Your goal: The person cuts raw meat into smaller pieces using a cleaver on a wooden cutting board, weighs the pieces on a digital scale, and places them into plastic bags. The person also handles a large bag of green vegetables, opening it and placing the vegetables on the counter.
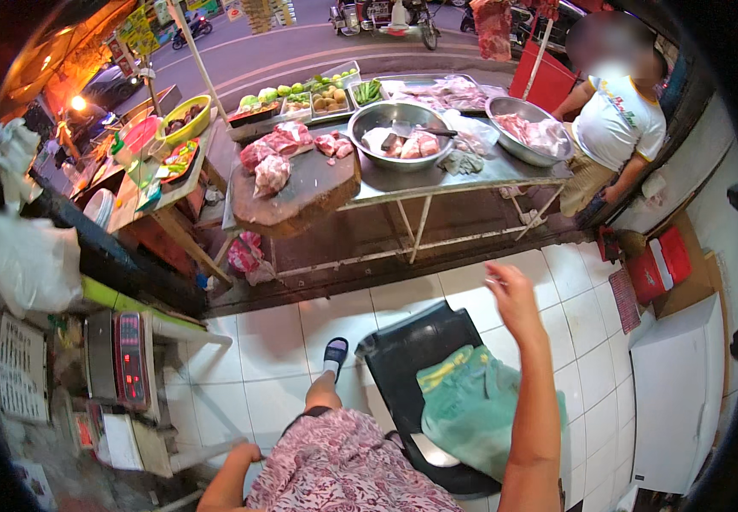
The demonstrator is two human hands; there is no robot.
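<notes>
My right hand (512,297) is raised over the tiled floor, beyond a black plastic chair (386,346). Its fingers are loosely bent and apart, with nothing seen in them. A green cloth or mesh bundle (471,408) with a yellow edge lies on the chair, partly behind my right forearm. Low at my left side, my left hand (246,452) hangs near a pale stand; its fingers are too hidden to read. Ahead is a metal table with a thick wooden chopping block (322,192) bearing raw meat (273,175). A steel bowl (365,128) beside it holds meat and a knife (420,130).
Another steel bowl of meat (529,128) stands by a seated person (625,115) at the right. Vegetable trays (331,104) line the table's back. A digital scale (130,358) is at left, a white chest (680,392) at right. My foot (335,352) is on white tiles.
</notes>
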